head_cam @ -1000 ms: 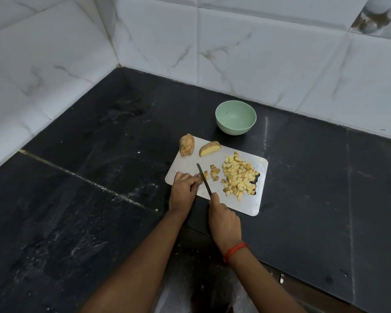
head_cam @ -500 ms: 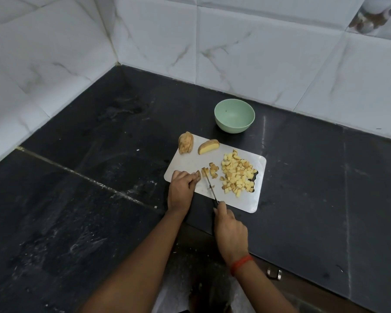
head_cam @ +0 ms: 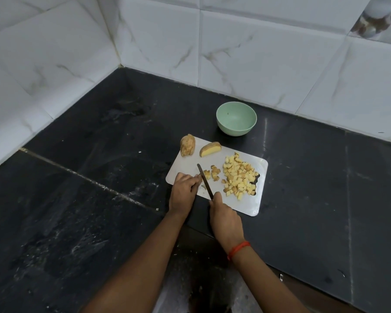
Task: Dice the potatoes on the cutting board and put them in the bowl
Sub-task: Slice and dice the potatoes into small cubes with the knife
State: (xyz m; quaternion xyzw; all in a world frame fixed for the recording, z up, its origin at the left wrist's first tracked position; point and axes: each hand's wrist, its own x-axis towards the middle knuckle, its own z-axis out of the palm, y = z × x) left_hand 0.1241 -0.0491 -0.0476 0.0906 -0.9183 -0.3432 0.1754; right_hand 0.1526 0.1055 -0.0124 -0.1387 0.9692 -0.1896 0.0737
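Yellow potato dice (head_cam: 239, 177) heap on the board (head_cam: 253, 204); your right hand (head_cam: 224, 216) grips the knife (head_cam: 205, 181), left hand (head_cam: 183, 193) curled, hold unclear.

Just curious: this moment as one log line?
dicing | right hand grips knife | left hand beside knife | bowl empty

Head view, looking steeply down, countertop (head_cam: 303, 199) near.

Left grip (head_cam: 184, 190) curled, knuckles up, just beside the fisted right grip (head_cam: 224, 216).
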